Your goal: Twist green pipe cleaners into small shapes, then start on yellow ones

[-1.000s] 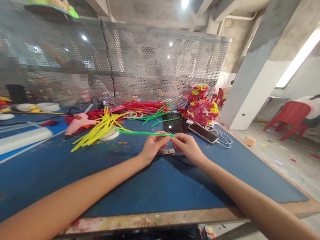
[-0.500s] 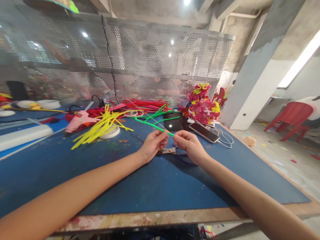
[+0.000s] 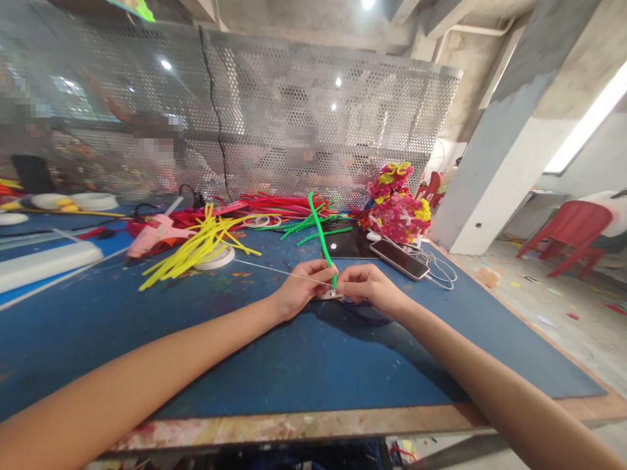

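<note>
Pinched between the fingers of my left hand is a green pipe cleaner, which now stands nearly upright and bends a little to the left. My right hand is closed, with its fingertips at the pipe cleaner's lower end. A thin pale wire or thread runs from the left across to the same spot; which fingers grip it I cannot tell. Beneath my hands lie scissors, their blue handles partly hidden by my right hand.
Yellow pipe cleaners rest on a white roll beside a pink glue gun. Red pipe cleaners lie behind. A phone with a cable sits right, before a pink fuzzy flower piece. A perforated metal screen stands behind.
The green pipe cleaner has swung from lying low toward the left to standing upright. The pale wire now slants lower, out to the left. Both hands have stayed close together.
</note>
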Demonstrator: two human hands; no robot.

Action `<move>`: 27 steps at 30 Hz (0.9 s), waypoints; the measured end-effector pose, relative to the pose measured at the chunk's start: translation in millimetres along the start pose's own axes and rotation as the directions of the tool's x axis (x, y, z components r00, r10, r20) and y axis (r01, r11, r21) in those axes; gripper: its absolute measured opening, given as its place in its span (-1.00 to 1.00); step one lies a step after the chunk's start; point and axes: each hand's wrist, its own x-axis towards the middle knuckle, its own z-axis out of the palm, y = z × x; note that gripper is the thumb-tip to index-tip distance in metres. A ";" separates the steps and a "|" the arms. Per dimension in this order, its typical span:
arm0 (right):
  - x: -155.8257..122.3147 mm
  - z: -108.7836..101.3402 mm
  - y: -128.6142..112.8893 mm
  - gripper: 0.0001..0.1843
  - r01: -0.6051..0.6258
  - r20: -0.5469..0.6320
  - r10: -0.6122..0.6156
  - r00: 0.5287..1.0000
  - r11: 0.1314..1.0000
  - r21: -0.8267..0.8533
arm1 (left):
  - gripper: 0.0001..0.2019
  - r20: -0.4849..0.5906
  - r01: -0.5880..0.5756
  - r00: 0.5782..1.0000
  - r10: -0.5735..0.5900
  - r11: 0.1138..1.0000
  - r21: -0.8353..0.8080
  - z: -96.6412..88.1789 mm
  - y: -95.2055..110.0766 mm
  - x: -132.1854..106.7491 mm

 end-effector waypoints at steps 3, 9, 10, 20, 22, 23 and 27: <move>3.1 -0.2 3.4 -0.80 0.060 -0.105 -0.063 0.993 0.998 -0.030 | -0.79 -0.071 -0.025 0.997 0.023 0.999 -0.032 -3.0 -0.3 3.5; 7.8 -6.9 9.4 -0.78 0.172 -0.326 -0.231 0.917 0.964 -0.201 | -0.75 -0.115 -0.012 0.993 0.010 1.000 -0.012 -5.6 -1.0 5.9; 7.6 -8.1 9.4 -0.78 0.181 -0.344 -0.259 0.902 0.953 -0.243 | -0.73 -0.113 -0.006 0.994 0.007 1.000 0.016 -4.9 -1.0 5.3; 5.7 -7.0 4.6 -0.77 0.170 -0.280 -0.262 0.923 0.934 -0.314 | -0.72 -0.113 -0.013 0.993 0.025 0.995 0.103 -0.7 -2.0 3.7; 5.7 -6.6 3.7 -0.78 0.145 -0.274 -0.219 0.937 0.953 -0.265 | -0.73 -0.086 -0.017 0.996 0.026 0.995 0.099 -1.9 -2.5 3.5; 5.7 -6.5 3.5 -0.79 0.128 -0.272 -0.192 0.943 0.963 -0.235 | -0.74 -0.073 -0.022 0.997 0.029 0.995 0.094 -2.4 -2.8 3.3; 6.3 -5.9 4.8 -0.82 0.040 -0.266 -0.054 0.962 0.997 -0.060 | -0.80 -0.014 -0.060 0.998 0.061 0.996 0.063 -3.2 -3.6 2.9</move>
